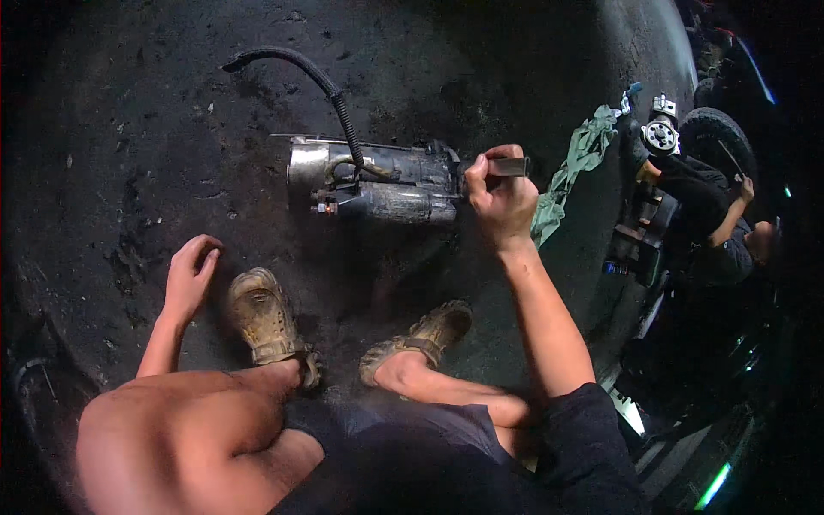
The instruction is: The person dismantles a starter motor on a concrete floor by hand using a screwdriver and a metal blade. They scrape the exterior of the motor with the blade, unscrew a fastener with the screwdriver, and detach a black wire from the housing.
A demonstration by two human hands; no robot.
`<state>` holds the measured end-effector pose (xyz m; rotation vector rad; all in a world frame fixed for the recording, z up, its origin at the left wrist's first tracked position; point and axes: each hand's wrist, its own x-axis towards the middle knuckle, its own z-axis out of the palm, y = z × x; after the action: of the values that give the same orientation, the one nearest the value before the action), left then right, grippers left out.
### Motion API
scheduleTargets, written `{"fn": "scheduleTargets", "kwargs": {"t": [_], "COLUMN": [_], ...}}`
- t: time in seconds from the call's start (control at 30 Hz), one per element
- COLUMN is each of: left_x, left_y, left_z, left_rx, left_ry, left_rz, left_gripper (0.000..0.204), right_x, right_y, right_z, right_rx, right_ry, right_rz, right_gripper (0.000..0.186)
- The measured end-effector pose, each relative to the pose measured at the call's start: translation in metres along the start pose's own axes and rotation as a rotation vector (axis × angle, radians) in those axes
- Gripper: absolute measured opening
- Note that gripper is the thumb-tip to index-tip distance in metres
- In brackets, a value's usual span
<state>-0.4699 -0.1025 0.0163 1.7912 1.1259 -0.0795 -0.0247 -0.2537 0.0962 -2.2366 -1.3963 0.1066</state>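
A starter motor, a grimy metal cylinder with a smaller one along its near side, lies on its side on the dark floor in front of my feet. A black corrugated cable sleeve arches from its top toward the far left. My right hand is closed on a flat grey metal piece at the motor's right end. Its kind I cannot make out, and the fingers hide part of it. My left hand hangs beside my left shoe with nothing in it, fingers loosely bent and thumb apart.
A crumpled green cloth lies on the floor right of my right hand. Farther right a person sits near a tire and a metal part with a round pulley. My clogs stand just nearer than the motor.
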Motion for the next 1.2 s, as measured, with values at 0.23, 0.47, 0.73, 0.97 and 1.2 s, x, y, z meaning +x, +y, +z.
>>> {"fn": "scheduleTargets", "kwargs": {"t": [0.23, 0.47, 0.73, 0.97, 1.2], "left_x": [-0.001, 0.0, -0.005, -0.004, -0.002], "left_y": [-0.005, -0.005, -0.006, -0.001, -0.002], "left_z": [0.003, 0.0, 0.002, -0.001, 0.0], "left_rx": [0.031, 0.021, 0.03, 0.001, 0.0], "left_ry": [-0.004, -0.028, -0.017, -0.07, -0.073], "left_rz": [0.057, 0.048, 0.05, -0.032, -0.03], "left_gripper": [0.012, 0.012, 0.015, 0.014, 0.013], "right_x": [0.007, 0.013, 0.054, 0.049, 0.039], "right_y": [0.006, 0.003, 0.012, 0.019, 0.055], "right_z": [0.008, 0.004, 0.012, 0.004, 0.016], "right_rx": [0.206, -0.011, -0.005, -0.009, 0.203], "right_ry": [0.045, -0.006, -0.141, -0.172, -0.092], "right_rz": [0.442, 0.164, 0.278, 0.277, 0.636], "right_gripper": [0.013, 0.02, 0.028, 0.031, 0.03]}}
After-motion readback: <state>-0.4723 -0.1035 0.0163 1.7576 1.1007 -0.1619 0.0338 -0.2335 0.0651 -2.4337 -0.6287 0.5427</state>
